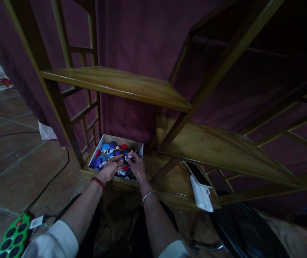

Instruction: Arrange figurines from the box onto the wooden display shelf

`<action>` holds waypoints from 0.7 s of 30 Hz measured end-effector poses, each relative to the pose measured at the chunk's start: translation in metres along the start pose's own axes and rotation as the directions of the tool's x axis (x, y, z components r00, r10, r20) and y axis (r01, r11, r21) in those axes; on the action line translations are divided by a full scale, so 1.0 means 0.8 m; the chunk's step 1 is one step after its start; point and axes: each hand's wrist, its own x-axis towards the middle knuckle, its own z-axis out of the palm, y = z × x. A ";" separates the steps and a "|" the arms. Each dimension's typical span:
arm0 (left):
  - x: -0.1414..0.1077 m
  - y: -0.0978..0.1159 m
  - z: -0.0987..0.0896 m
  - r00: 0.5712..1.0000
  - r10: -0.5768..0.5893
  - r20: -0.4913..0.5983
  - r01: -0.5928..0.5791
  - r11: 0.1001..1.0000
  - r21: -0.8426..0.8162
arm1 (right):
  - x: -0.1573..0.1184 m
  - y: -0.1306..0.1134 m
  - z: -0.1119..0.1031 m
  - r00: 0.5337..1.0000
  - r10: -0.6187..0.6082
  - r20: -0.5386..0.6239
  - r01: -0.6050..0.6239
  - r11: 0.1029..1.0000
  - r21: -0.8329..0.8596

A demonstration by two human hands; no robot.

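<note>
A shallow white box (140, 148) sits on the low wooden shelf, filled with small figurines (121, 172) and round discs (105, 147) in blue, red, purple and black. Over its middle, my left hand (113, 167) and my right hand (136, 166) come together around one small figurine (129, 156) with pale and dark parts. My right thumb and fingers pinch it. The left fingertips meet its dark lower side, and both hands' fingers are closed in. Its details are too small and dim to make out.
An upper wooden shelf (116, 83) juts out above the box. To the right lie a phone (198, 174) and a white item (201, 195) at the shelf edge. A green power strip (15, 236) and a black cable (54, 184) are on the tiled floor; a black seat (246, 229) stands lower right.
</note>
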 end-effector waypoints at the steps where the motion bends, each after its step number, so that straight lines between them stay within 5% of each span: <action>1: 0.000 0.000 0.000 1.000 -0.003 0.001 0.003 1.000 -0.002 | 0.000 0.000 0.000 1.000 0.000 0.005 0.000 1.000 -0.002; 21: 0.000 -0.001 -0.001 0.999 -0.030 0.028 0.029 0.999 0.022 | -0.002 -0.005 -0.006 0.995 -0.067 0.074 0.063 0.996 0.060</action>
